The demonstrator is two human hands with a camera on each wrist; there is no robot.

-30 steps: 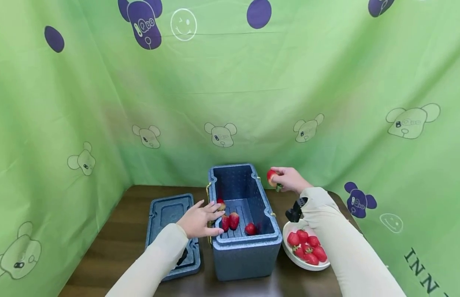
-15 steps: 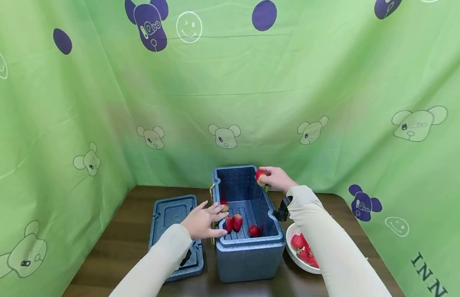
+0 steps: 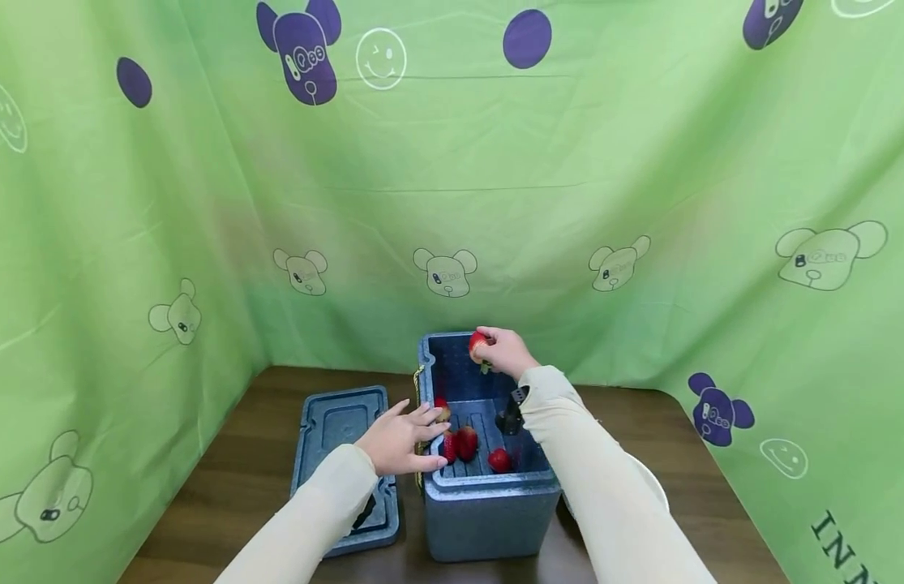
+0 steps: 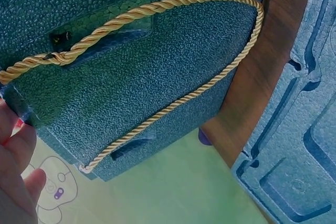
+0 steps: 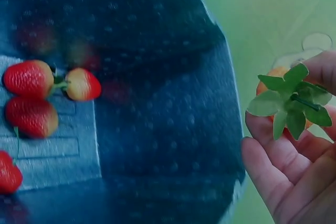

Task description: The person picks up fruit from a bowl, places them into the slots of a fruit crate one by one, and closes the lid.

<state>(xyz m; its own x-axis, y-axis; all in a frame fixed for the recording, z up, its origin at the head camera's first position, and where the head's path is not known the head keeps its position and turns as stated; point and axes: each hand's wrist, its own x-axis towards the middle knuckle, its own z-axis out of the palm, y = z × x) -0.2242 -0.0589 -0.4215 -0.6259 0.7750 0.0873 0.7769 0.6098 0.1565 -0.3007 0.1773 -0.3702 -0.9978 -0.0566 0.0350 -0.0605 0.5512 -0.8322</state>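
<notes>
My right hand (image 3: 508, 354) pinches a red and yellow strawberry (image 3: 477, 345) over the far end of the blue foam box (image 3: 491, 523). Green leaves on the held strawberry (image 5: 289, 98) face the camera in the right wrist view. Several other strawberries (image 5: 30, 116) lie on the box floor, toward its near end. With fingers spread, my left hand (image 3: 400, 442) rests at the box's left rim. Part of that hand (image 4: 16, 166) shows at the left wrist view's edge, beside the rim.
Left of the box lies its blue lid (image 3: 342, 412) on the brown wooden table (image 3: 225, 470). A yellow rope (image 4: 184, 98) hangs along the box's side. My right sleeve mostly covers a white bowl (image 3: 654, 487). Green printed cloth (image 3: 510, 203) stands behind.
My right hand has carried the strawberry leftward, from right of the box to over its far end. My sleeve now hides the bowl's strawberries. The left hand stays at the rim.
</notes>
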